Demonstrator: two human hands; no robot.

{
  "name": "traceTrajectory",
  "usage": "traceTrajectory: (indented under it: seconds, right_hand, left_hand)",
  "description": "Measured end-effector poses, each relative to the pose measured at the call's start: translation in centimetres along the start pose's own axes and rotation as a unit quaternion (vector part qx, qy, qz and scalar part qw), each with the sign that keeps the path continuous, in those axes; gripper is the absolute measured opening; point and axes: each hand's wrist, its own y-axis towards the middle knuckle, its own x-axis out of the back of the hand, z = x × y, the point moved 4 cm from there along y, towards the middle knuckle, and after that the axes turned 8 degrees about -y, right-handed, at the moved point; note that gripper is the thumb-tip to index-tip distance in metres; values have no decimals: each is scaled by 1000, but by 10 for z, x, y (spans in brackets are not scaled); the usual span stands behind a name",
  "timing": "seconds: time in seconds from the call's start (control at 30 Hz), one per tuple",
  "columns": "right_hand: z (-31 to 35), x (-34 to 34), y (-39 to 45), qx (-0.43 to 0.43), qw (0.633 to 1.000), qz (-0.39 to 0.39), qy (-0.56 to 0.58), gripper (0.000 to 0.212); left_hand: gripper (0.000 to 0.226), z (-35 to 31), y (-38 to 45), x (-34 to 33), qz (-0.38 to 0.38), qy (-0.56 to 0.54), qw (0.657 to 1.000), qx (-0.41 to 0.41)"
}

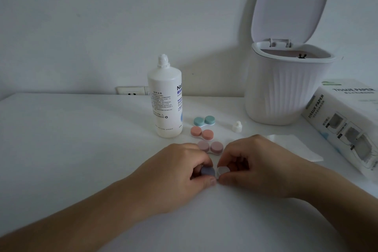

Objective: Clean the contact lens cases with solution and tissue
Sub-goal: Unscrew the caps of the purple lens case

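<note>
Both hands pinch one contact lens case at the table's near centre: left hand [184, 166] curled around its blue-grey cap [207, 171], right hand [248, 162] gripping the white end [222, 170] at three o'clock, long axis running left-right.

Setting: domestic room, likely bedroom or bathroom corner. White tabletop [81, 149] against plain white wall [102, 16] with wall socket [131, 90] at tabletop level. Small ribbed desktop bin [282, 92], lid up; tissue paper box [345, 122]; contact lens solution bottle [164, 100].

white table [81, 149], solution bottle [164, 100], three lens cases [202, 133], bin [286, 88], tissue box [347, 125]
</note>
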Motion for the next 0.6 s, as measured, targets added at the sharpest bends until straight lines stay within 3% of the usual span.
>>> traceTrajectory:
  seconds: [0.4, 0.6]
  right_hand:
    - [3, 1, 1, 2, 1000, 3, 3, 18]
    - [2, 2, 0, -5, 1000, 6, -4, 21]
  left_hand:
    - [22, -6, -1, -5, -35, 36, 998, 32]
    - [28, 2, 3, -2, -15, 6, 999, 48]
